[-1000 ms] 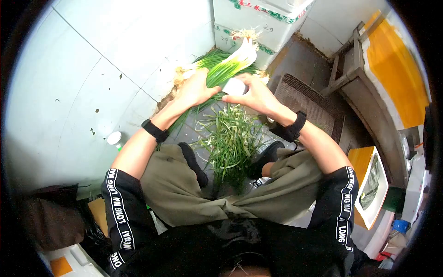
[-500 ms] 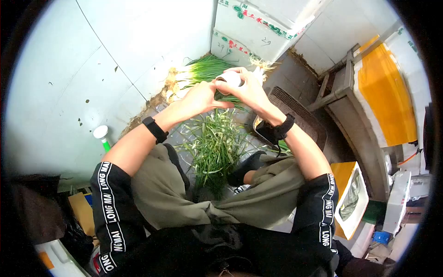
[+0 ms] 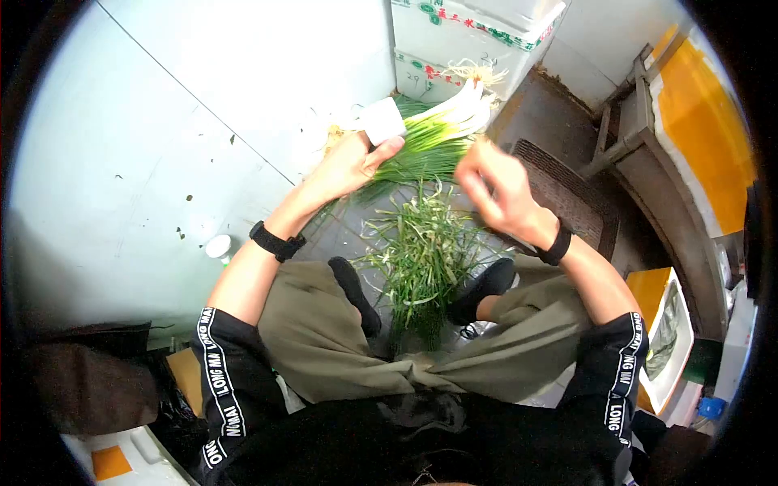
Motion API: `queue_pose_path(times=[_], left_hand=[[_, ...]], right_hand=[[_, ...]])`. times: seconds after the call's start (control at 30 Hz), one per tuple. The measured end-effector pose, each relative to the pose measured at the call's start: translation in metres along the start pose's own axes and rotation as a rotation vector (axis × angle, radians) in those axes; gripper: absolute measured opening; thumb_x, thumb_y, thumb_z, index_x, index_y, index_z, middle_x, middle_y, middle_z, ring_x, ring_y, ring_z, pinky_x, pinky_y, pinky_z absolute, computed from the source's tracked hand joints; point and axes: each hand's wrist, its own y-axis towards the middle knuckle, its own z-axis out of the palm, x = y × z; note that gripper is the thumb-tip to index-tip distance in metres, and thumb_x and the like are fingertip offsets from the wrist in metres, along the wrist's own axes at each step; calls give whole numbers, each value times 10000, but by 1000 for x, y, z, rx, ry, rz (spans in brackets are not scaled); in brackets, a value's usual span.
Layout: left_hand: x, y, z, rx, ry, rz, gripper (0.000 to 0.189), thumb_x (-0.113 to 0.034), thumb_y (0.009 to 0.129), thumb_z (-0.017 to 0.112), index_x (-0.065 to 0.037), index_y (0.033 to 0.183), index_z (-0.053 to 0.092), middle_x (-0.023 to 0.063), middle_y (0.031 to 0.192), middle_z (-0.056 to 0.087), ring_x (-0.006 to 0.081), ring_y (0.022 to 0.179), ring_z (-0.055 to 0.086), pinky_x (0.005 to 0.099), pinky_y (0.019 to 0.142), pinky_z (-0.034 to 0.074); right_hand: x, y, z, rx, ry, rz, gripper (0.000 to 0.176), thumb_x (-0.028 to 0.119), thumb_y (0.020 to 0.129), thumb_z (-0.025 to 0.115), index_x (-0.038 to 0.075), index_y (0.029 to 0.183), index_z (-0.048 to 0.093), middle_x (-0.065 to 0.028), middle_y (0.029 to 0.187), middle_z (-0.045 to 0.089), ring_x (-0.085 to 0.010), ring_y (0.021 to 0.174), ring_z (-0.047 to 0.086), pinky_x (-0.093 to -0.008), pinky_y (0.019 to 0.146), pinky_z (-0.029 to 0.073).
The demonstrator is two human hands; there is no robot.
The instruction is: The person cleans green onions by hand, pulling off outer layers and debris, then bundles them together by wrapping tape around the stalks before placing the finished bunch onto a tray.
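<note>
My left hand (image 3: 352,166) is closed around a white roll (image 3: 382,121) that looks like tape, above the greens. My right hand (image 3: 502,190) is apart from it on the right, its fingers curled and slightly blurred; whatever they may pinch is not visible. Between and beyond the hands, a bunch of spring onions (image 3: 450,121) lies with its white stems and roots toward the upper right. More spring onion roots (image 3: 335,134) show behind the roll. Nearer my feet is a heap of loose, partly withered green leaves (image 3: 421,251).
White foam boxes (image 3: 454,44) are stacked against the wall. At right, a dark ribbed mat (image 3: 567,194) lies on the floor beside a metal-framed stand (image 3: 640,130). A foam box (image 3: 668,348) stands by my right elbow, and a white round-topped object (image 3: 217,246) by the left wall.
My hands were together at the white roll and have now parted. My right hand moved right and down, while the left keeps the roll. The spring onion bunch shows more fully as the view shifted.
</note>
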Motion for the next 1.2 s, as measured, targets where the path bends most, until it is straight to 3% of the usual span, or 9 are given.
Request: queue_pose_path(times=[0.1, 0.17, 0.27, 0.53, 0.57, 0.7, 0.87, 1.03, 1.2], left_hand=[[20, 3, -4, 46, -229, 74, 589, -549, 1011, 466, 22, 1032, 609, 119, 785, 633, 190, 699, 616, 346, 640, 503], [16, -1, -1, 102, -457, 113, 658, -638, 998, 381, -12, 952, 581, 52, 667, 555, 94, 539, 527, 253, 470, 422], [-3, -8, 0, 340, -501, 41, 772, -744, 952, 275, -32, 942, 573, 37, 725, 564, 111, 585, 533, 263, 536, 442], [-8, -11, 9, 605, -768, 91, 771, -769, 884, 442, -24, 1061, 536, 52, 784, 554, 115, 585, 530, 265, 555, 472], [-11, -8, 6, 675, -731, 91, 604, -612, 896, 631, -41, 1076, 552, 28, 810, 567, 104, 633, 551, 262, 576, 479], [-25, -11, 1, 617, -404, -23, 323, -229, 837, 799, -30, 1020, 622, -2, 889, 624, 88, 742, 584, 259, 661, 494], [-2, 6, 17, 420, -345, 139, 368, -179, 817, 781, 12, 1097, 638, 19, 952, 670, 96, 853, 581, 273, 787, 485], [0, 9, 22, 258, -148, 91, 373, -135, 783, 750, 29, 1094, 624, 56, 934, 672, 115, 829, 589, 290, 754, 491], [3, 9, 22, 105, 63, 56, 425, -120, 756, 749, 47, 1122, 615, 106, 971, 684, 148, 871, 624, 308, 782, 509]], right_hand=[[-27, -20, 13, 432, -228, 29, 143, 16, 901, 592, 2, 1043, 608, -132, 923, 598, -249, 789, 605, -371, 761, 493], [-41, -27, 26, 137, 112, 197, 368, 15, 908, 575, 7, 1274, 534, -166, 1154, 581, -235, 917, 621, -396, 879, 494], [-42, 6, 26, -111, 209, 112, 562, -14, 888, 592, 41, 1424, 434, -156, 1422, 468, -223, 1123, 592, -393, 994, 473], [-11, 39, 18, 23, 238, 15, 420, -36, 838, 628, 90, 1238, 602, -122, 1419, 471, -246, 1216, 539, -348, 1005, 466], [-17, 39, 22, 18, 255, -10, 420, -28, 832, 639, 100, 1231, 603, -122, 1401, 484, -244, 1222, 534, -352, 1006, 463], [-29, 34, 31, -19, 131, -65, 339, 18, 800, 685, 78, 1120, 590, -149, 1342, 520, -291, 1213, 532, -386, 1007, 449], [-38, 30, 36, -114, -131, -72, 319, 71, 769, 719, 44, 1038, 549, -184, 1319, 534, -351, 1190, 537, -425, 999, 441], [-62, 12, 64, -130, 53, 186, 174, 9, 866, 599, 8, 1021, 519, -143, 1001, 567, -285, 905, 569, -371, 815, 460], [-58, 12, 61, 29, 201, 273, 288, 101, 895, 657, -14, 1146, 574, -173, 1163, 597, -303, 1063, 594, -389, 933, 463]])
